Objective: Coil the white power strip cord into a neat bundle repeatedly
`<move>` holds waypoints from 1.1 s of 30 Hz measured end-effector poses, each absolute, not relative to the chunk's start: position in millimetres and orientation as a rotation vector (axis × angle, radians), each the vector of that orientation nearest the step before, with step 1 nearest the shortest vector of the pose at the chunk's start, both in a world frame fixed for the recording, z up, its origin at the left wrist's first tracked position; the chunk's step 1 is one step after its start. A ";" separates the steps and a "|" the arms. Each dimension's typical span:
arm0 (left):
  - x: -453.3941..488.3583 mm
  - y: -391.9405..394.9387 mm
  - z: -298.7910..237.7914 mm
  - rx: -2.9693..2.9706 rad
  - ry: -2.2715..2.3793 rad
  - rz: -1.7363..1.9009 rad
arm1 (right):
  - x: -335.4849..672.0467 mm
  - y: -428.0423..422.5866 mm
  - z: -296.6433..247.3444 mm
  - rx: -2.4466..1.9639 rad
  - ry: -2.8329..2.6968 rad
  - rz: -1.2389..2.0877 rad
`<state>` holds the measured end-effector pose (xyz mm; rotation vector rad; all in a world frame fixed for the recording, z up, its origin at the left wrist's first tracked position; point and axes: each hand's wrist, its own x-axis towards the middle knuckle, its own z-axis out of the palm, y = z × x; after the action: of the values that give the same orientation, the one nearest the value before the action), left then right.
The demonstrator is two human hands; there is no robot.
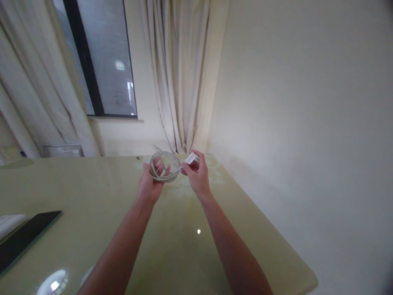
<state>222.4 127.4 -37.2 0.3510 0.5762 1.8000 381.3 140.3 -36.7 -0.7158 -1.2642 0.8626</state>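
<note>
Facing me on the remote feed, a plain pale wall (291,123) fills the right side, and a greenish glossy table (172,237) spreads below it. Beyond the table's far edge I see a left curtain (37,82) and a right curtain (184,73), both cream, with a dark-framed window (106,57) between them. Near the left edge of my view lies a black flat panel (30,233) with a white item (10,224) just beside it; what that is, I cannot tell.

Over the far part of the table, my left hand (151,179) cradles a coiled cable (168,179) from below, fingers curled up through the loop. Just beside it, my right hand (199,172) has a white block (192,158) pinched between thumb and fingers, tilted, with cable running from the coil towards that grip. Smallest of all, a dark speck (138,158) sits near the table's far edge, left of the coil
</note>
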 end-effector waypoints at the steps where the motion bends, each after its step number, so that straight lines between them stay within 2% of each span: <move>1: 223.7 129.5 -32.7 0.332 0.543 1.803 | 383.5 140.2 -34.0 -0.699 -1.252 0.884; 12: 217.7 102.2 -9.0 0.312 0.261 1.701 | 391.2 133.2 -15.7 -0.548 -1.161 1.125; 23: 220.0 86.8 9.1 0.357 0.137 1.796 | 387.6 114.8 -4.0 -0.522 -1.305 1.075; 33: 221.8 77.1 11.6 0.389 0.042 1.743 | 380.2 101.6 0.7 -0.447 -1.414 1.116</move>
<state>221.8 77.1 11.6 0.3892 0.0419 1.7432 380.2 101.6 0.7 -0.4466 -1.4138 1.1161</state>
